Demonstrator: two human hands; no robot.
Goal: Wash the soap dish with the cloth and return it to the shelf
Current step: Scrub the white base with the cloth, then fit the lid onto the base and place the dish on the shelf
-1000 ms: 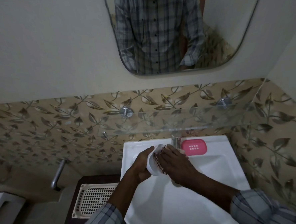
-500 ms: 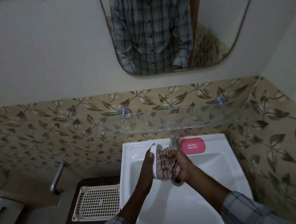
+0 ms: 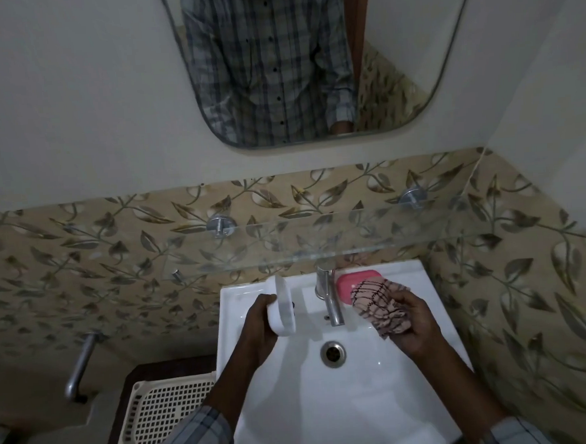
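Soap dish [image 3: 283,304] apparently upright, left-hand [image 3: 260,326] grip

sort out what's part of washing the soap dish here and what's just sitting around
Part of the job:
- soap dish, white, held in the left hand
- cloth, bunched in the right hand
- glass shelf, where the dish goes back
- sink and tap

Just lying about:
- pink soap on the sink rim
- slotted tray
- mirror

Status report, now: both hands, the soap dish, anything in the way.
Left hand grips white plastic soap dish, on edge over white sink. Right hand holds bunched pink checked cloth, apart. Glass shelf above, nothing blocking.
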